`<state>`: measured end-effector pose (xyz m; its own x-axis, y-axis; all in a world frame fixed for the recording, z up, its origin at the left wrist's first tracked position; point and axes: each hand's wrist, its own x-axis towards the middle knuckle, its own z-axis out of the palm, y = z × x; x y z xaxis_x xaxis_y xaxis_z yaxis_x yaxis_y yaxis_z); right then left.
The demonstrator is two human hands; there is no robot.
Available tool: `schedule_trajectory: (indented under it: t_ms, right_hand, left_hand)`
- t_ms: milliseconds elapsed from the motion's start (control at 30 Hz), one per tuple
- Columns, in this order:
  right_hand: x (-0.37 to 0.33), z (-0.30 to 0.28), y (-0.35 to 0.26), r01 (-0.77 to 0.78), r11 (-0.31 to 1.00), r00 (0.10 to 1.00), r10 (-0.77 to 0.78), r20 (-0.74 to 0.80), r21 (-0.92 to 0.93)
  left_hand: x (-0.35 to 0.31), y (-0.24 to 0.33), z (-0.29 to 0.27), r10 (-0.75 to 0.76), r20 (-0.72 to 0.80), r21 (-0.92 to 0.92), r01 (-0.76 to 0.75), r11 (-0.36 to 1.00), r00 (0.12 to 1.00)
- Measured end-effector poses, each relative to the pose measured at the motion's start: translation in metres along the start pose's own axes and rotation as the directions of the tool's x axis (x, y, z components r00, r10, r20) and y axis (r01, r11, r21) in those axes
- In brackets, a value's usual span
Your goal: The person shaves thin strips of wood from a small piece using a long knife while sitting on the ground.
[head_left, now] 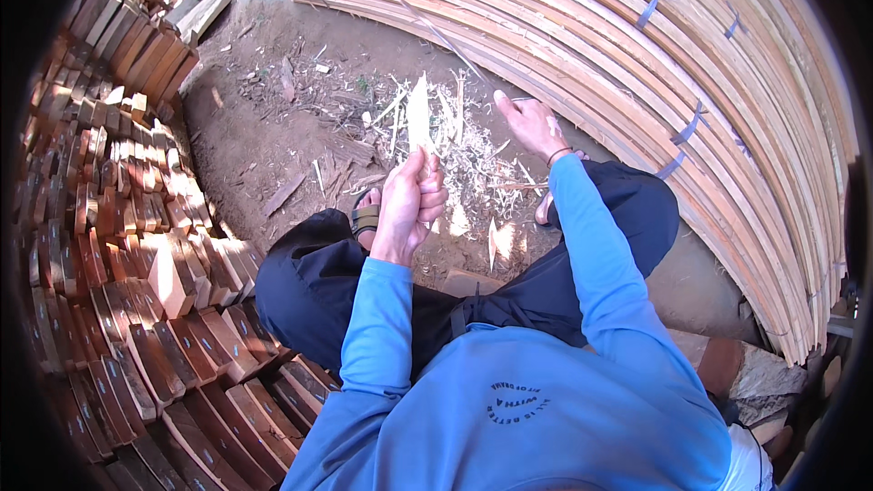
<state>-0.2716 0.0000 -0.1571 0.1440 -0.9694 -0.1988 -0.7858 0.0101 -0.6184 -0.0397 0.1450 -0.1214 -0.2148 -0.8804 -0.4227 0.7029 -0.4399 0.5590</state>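
Head view: a pale, pointed wood piece (419, 114) juts from the left hand (411, 202), which clenches its lower end above scattered shavings (466, 168). The right hand (535, 127) appears to grasp a long, thin blade (446, 40), apart from the wood and near bundled timber strips (582, 50). Shaving cleanly likely calls for shallow, steady strokes running away from the left hand.

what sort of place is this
Probably a timber yard or woodworking spot: tied bundles of long wooden strips lie on one side, stacked wood pieces on the other, and shavings litter the dirt ground.
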Motion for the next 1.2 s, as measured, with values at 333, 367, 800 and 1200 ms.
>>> schedule_trajectory:
  t_ms: [333,367,800,1200]
  right_hand:
    - [-0.104,0.009,-0.02,0.227,0.945,0.968,-0.245,0.049,0.236]
    - [-0.108,0.011,-0.018,0.231,0.943,0.968,-0.248,0.046,0.241]
    - [-0.043,0.023,-0.036,0.241,0.961,0.969,-0.245,0.015,0.134]
    - [-0.041,0.018,-0.014,-0.285,0.644,0.908,-0.057,0.416,0.71]
  left_hand:
    - [-0.001,0.005,-0.005,-0.083,0.234,-0.48,0.189,0.856,0.969]
    - [-0.003,0.004,-0.005,-0.079,0.276,-0.508,0.215,0.834,0.958]
    - [0.001,-0.002,0.002,-0.053,0.303,-0.644,0.245,0.725,0.952]
    - [-0.013,0.002,0.019,0.003,0.331,-0.428,0.148,0.892,0.944]
